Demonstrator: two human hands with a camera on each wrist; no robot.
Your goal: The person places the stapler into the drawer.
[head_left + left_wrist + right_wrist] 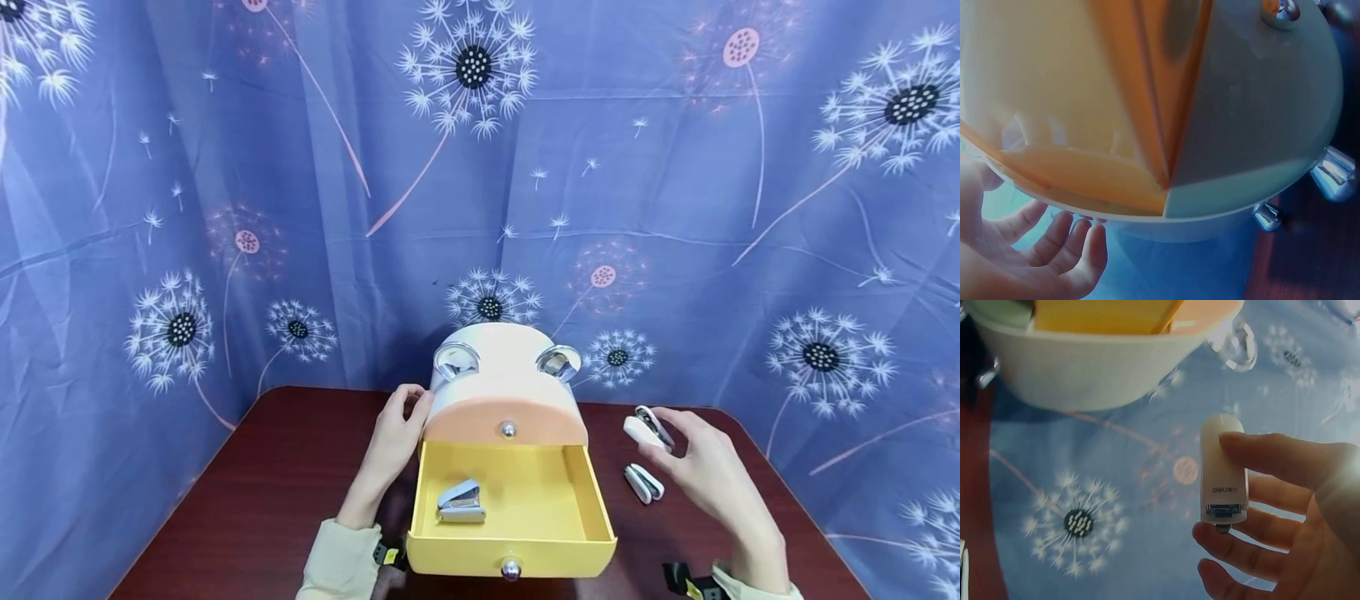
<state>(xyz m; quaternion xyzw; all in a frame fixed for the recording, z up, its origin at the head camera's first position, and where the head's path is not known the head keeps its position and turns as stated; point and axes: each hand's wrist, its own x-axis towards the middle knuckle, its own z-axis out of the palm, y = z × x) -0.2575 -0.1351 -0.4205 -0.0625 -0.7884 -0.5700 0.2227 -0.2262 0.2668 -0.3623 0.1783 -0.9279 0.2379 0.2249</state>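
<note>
My right hand [708, 471] pinches a white stapler [647, 428] between thumb and fingers, above the right side of the table. In the right wrist view the same stapler [1224, 469] shows its end with small lettering. A second white stapler [643, 483] lies on the table just below it. My left hand [392, 437] touches the left side of a white storage box [504, 354], fingers bent loosely at its edge in the left wrist view. The box's yellow drawer [512, 557] is pulled out, and a grey-blue stapler [461, 502] lies in its left part.
Above the yellow drawer is a closed peach drawer [480, 423] with a silver knob. Two round chrome-rimmed pieces [558, 362] stick up from the box. A blue dandelion-print curtain [360, 167] hangs behind the dark red table [300, 475].
</note>
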